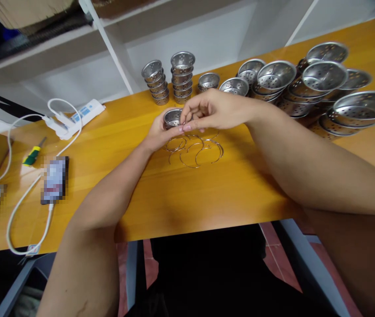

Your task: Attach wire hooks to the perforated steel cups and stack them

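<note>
My left hand (161,130) is wrapped around a small perforated metal cup (173,118) near the middle of the table. Its thumb reaches across the front of the cup. Over the cup's right side, my right hand (204,110) has its fingers curled in a pinch at the rim, meeting my left thumb. What sits in that pinch is too small to make out clearly. Several thin wire rings (196,152), some looking like open arcs, lie overlapping on the table just below my hands.
Stacked perforated cups (182,79) stand along the back, with wider stacked metal strainers (322,79) at the right. To the left are a power strip (85,116), a green-yellow screwdriver (33,155) and a phone (54,180) on a white cable. Shelves (187,31) rise behind the table.
</note>
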Tool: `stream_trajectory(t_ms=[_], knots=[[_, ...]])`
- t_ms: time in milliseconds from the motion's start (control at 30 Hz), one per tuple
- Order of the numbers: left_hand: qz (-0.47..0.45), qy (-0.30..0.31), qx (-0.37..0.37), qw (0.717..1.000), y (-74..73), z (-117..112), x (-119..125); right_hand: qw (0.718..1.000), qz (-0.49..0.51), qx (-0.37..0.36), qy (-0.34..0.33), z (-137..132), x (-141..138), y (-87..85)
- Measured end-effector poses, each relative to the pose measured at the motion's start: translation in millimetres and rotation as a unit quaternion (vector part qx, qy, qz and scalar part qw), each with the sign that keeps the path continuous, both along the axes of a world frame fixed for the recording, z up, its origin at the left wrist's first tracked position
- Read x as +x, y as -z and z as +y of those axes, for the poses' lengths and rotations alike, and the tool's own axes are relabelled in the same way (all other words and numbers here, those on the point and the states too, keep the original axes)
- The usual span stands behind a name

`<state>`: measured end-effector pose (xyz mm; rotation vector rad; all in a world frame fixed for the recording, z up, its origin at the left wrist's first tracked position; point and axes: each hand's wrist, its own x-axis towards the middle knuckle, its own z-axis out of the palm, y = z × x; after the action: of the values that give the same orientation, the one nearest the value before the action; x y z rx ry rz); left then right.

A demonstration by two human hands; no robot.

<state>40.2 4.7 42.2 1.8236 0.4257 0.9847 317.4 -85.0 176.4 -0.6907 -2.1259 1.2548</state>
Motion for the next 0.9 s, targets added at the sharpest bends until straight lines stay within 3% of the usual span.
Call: stream_trajectory(t_ms=[167, 367, 600, 900], knots=[[-0.016, 0.03, -0.036, 0.999, -1.8, -5, 2, 0.998, 0.049, -0.047, -0.01, 5, -1, 7.2], [-0.02, 0.034, -0.048, 0.998, -4.2, -6, 3, 0.998, 0.046, -0.037, -0.005, 10, -1, 14.7], [0.005, -0.027, 0.072, 0.997, -9.6, -3, 5, 0.997, 0.04, -0.055, 0.041, 10, -4, 12.6], [0.037, -0.024, 0.064, 0.997, -12.9, -5, 1, 0.996, 0.023, -0.065, 0.052, 6, -7, 8.0]])
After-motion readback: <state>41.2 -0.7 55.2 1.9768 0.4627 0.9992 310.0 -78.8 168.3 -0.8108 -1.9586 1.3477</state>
